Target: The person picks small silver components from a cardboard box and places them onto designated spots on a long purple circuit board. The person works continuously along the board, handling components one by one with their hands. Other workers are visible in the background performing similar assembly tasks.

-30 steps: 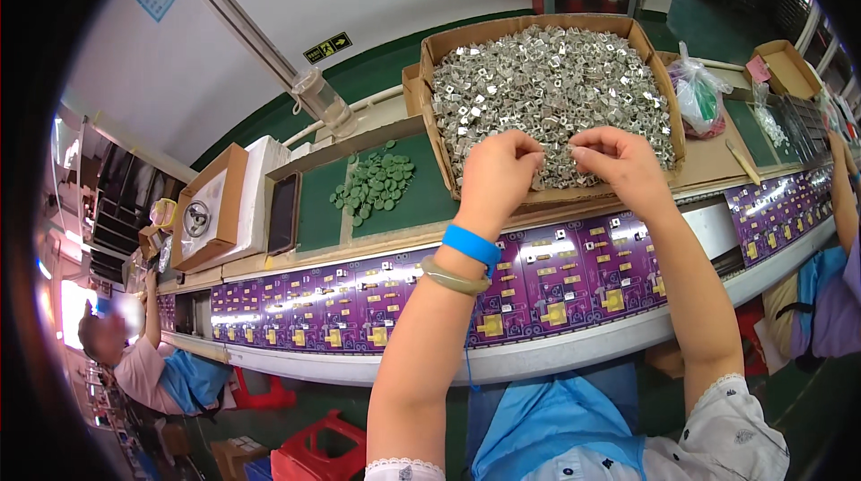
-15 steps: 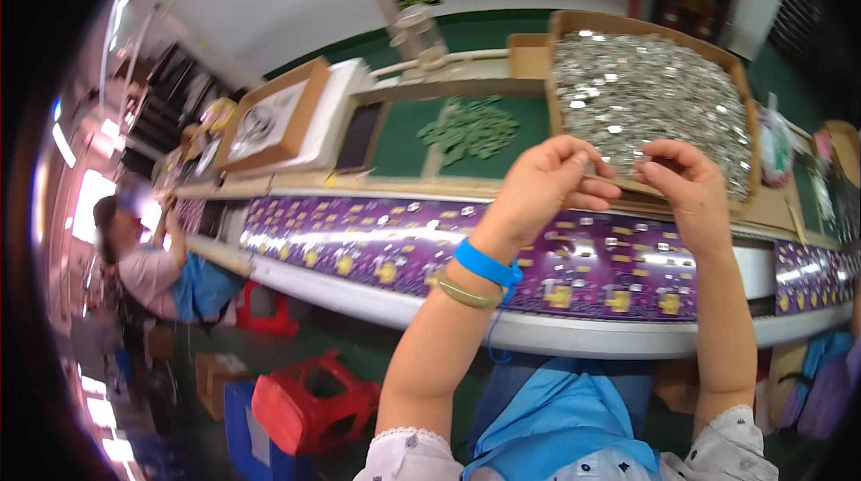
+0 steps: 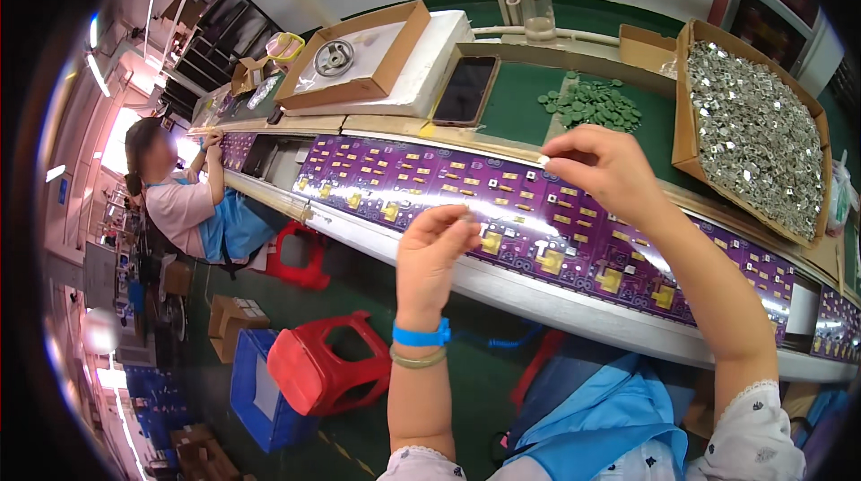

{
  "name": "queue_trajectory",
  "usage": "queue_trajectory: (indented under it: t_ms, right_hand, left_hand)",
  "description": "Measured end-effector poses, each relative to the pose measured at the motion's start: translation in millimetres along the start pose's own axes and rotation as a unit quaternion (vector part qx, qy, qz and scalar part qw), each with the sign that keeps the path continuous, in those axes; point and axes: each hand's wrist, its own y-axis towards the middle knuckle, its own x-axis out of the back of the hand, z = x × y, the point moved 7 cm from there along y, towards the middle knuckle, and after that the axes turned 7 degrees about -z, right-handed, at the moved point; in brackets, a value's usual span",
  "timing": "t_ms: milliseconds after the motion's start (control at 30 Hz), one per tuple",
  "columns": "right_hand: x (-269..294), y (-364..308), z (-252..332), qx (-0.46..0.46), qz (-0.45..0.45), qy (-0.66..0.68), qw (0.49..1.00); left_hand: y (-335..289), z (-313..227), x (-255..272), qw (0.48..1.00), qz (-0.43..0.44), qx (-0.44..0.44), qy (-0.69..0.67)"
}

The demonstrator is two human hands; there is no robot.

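Long purple circuit boards (image 3: 439, 178) lie end to end on a rail-sided line, dotted with gold rectangles and small components. Above them, my right hand (image 3: 610, 171) is closed in a pinch on a small whitish part (image 3: 543, 160) at its fingertips. My left hand (image 3: 432, 257), wearing a blue wristband, hovers over the boards' near edge. Its thumb and forefinger are pinched together; what they hold, if anything, is too small to make out. Beyond my right arm stands a cardboard box (image 3: 683, 135) heaped with small silvery metal parts (image 3: 758, 135).
Green discs (image 3: 592, 104) lie piled on the green surface near a dark phone-like slab (image 3: 466, 91). A clear bottle (image 3: 536, 10) and a carton holding a metal ring (image 3: 334, 57) stand behind. A red stool (image 3: 332, 360) is below; a co-worker (image 3: 193, 194) sits at far left.
My view has swung left. My hands have moved from before the box of metal parts to over the boards, and they are farther apart, the left lower and nearer.
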Motion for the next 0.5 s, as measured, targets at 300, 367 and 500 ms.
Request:
queue_trajectory:
  t_ms: [300, 367, 500]
  right_hand:
    - [-61.7, 11.2, 7.9, 0.079, 0.029, -0.036, 0.996]
    - [-56.7, -0.2, 13.3, 0.104, 0.035, -0.066, 0.992]
    - [-37.3, -22.8, 8.3, 0.044, 0.033, -0.061, 0.997]
  left_hand:
    - [-2.0, -41.5, 38.0, 0.751, -0.067, -0.297, 0.586]
    - [-5.8, -35.6, 25.6, 0.701, -0.039, -0.342, 0.624]
    - [-8.8, -29.1, 20.0, 0.614, -0.006, -0.388, 0.688]
